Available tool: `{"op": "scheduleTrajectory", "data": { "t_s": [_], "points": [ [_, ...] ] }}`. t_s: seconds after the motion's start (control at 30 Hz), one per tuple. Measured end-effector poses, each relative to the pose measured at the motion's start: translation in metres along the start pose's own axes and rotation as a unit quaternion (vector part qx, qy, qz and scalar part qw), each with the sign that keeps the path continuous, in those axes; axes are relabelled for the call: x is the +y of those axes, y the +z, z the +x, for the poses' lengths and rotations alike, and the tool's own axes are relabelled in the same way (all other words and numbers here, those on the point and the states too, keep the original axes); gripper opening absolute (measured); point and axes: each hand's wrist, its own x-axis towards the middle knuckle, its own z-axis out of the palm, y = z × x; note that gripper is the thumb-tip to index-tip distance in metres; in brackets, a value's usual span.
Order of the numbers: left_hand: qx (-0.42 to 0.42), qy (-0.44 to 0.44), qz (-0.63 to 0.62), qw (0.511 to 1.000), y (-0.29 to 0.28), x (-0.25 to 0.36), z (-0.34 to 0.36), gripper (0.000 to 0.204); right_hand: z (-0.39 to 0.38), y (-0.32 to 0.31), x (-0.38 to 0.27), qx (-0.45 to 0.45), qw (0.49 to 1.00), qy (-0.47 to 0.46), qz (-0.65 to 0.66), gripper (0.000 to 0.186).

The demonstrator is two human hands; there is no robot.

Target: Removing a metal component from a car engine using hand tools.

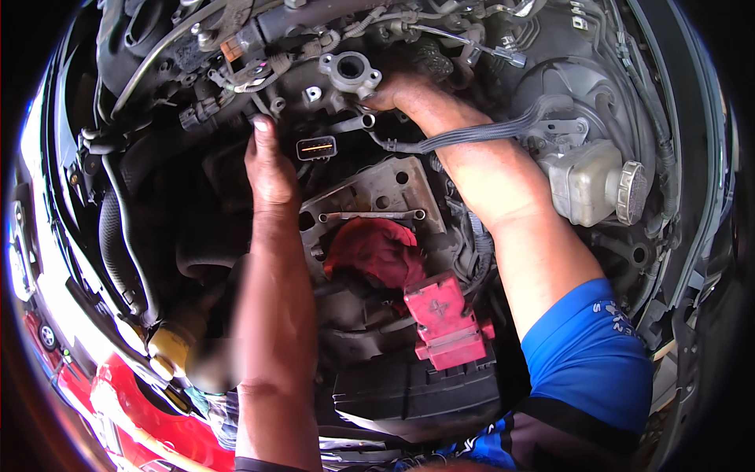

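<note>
My left hand (271, 169) reaches into the engine bay with its thumb pointing up, close to a dark pipe and wiring. Its other fingers are out of sight. My right hand (385, 94) is deep among the engine parts, beside a round metal flange (350, 72) with an open bore; its fingers are mostly hidden. Between the hands are a metal pipe end (367, 121) and a dark connector (316, 149) with an orange strip inside. A wrench (373, 215) lies across a holed metal tray (371, 189). Just below it sits a crumpled red cloth (381, 253).
A whitish fluid reservoir (582, 185) with a ribbed cap stands right of my right forearm. A black ribbed hose (495, 135) crosses over that forearm. Nearer are a red plastic cover (444, 311) and a black box (417, 397). A yellow cap (169, 346) is at lower left.
</note>
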Motion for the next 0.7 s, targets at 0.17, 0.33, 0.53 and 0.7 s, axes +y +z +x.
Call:
{"op": "scheduleTrajectory", "data": {
  "t_s": [0.17,0.33,0.53,0.7],
  "points": [
    [-0.052,-0.148,-0.016,0.987,0.024,0.028,0.007,0.054,-0.003,-0.006,-0.006,-0.006,1.000,0.007,0.012,0.051],
    [-0.080,-0.157,-0.095,0.980,0.032,0.027,0.010,0.046,-0.011,-0.010,-0.009,-0.010,1.000,0.011,0.021,0.051],
    [-0.062,-0.184,-0.081,0.978,0.032,0.031,0.006,0.046,-0.005,-0.016,-0.010,-0.032,0.999,0.026,0.028,0.051],
    [-0.072,-0.166,-0.062,0.982,0.033,0.029,0.003,0.050,-0.008,-0.019,-0.010,-0.045,0.998,0.038,0.029,0.051]
  ]
}}
